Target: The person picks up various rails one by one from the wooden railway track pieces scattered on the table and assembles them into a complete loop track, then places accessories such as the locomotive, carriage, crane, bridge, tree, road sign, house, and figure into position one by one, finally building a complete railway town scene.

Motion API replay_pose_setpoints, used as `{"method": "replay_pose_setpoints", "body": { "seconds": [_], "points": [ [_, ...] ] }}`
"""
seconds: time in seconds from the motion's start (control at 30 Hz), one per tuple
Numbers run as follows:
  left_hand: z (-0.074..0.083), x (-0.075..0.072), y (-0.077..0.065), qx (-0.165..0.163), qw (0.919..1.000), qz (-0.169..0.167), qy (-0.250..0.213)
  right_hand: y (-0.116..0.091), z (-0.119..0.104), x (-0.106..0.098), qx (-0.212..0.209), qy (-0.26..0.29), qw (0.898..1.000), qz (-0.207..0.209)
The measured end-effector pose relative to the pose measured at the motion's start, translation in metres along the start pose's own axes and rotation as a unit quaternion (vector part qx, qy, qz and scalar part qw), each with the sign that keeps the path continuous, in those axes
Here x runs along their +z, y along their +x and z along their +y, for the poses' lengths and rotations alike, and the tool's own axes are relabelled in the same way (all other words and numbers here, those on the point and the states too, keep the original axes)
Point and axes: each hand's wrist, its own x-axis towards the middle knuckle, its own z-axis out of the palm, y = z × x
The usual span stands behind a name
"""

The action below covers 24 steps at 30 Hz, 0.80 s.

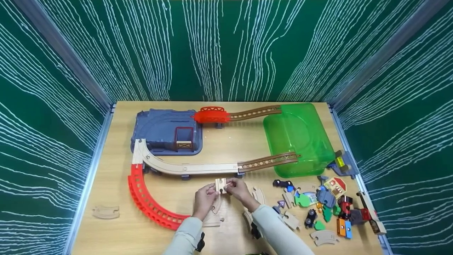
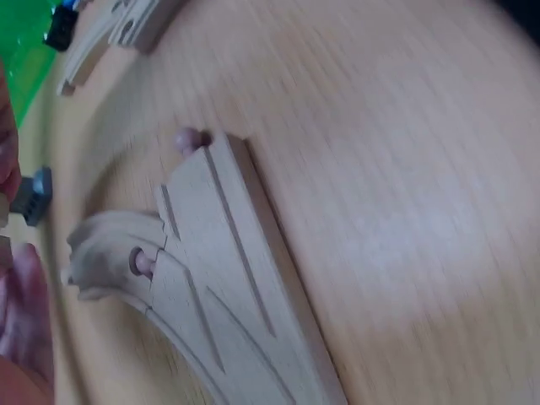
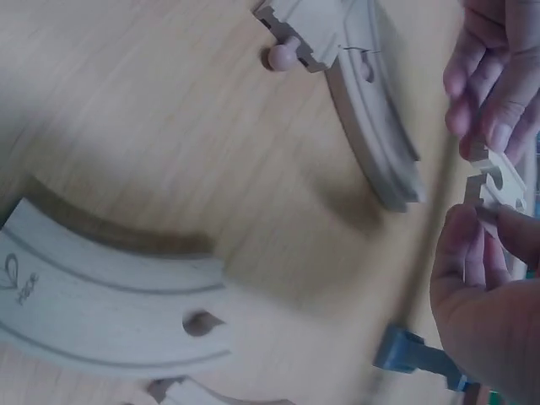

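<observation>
A short, pale wooden track piece (image 1: pixel 221 185) with a notch in its end is held up between both hands, above the front middle of the table. My left hand (image 1: pixel 204 202) pinches its left side. The right hand (image 1: pixel 241 193) grips the opposite side with thumb and fingers. In the right wrist view, the piece (image 3: pixel 498 181) shows between the two sets of fingertips. Under the hands lies a wooden switch track (image 2: pixel 228 270), joined to a small curved track (image 2: pixel 118 240). The left forearm partly hides these in the head view.
A wooden switch track leads from a grey base (image 1: pixel 159 129) to a brown ramp (image 1: pixel 269 162) at a green bin (image 1: pixel 300 138). Red curved track (image 1: pixel 152 205) bends toward the left sleeve. Toy pieces crowd the right, including a red engine (image 1: pixel 345 205). A loose curve (image 1: pixel 106 211) lies far left.
</observation>
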Motion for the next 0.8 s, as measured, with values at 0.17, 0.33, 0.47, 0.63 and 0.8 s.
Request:
{"method": "replay_pose_setpoints", "body": {
  "seconds": [0.17, 0.33, 0.47, 0.63, 0.8],
  "points": [
    [-0.002, -0.002, 0.014, -0.021, 0.9927, 0.017, 0.117, 0.043, 0.095, 0.007, -0.006, -0.001, 1.0, 0.02],
    [-0.004, 0.003, 0.024, -0.058, 0.9836, 0.039, 0.166, 0.053, 0.097, 0.011, 0.005, -0.037, 0.999, 0.031],
    [-0.007, 0.008, 0.026, -0.058, 0.9827, 0.048, 0.169, 0.048, 0.086, 0.011, -0.015, -0.082, 0.996, 0.026],
    [-0.011, 0.01, 0.032, -0.064, 0.9826, 0.059, 0.164, 0.027, 0.011, 0.014, 0.003, -0.144, 0.989, 0.043],
    [-0.013, 0.009, 0.033, -0.093, 0.9804, 0.071, 0.158, 0.02, -0.024, 0.021, 0.037, -0.174, 0.983, 0.05]
  ]
}}
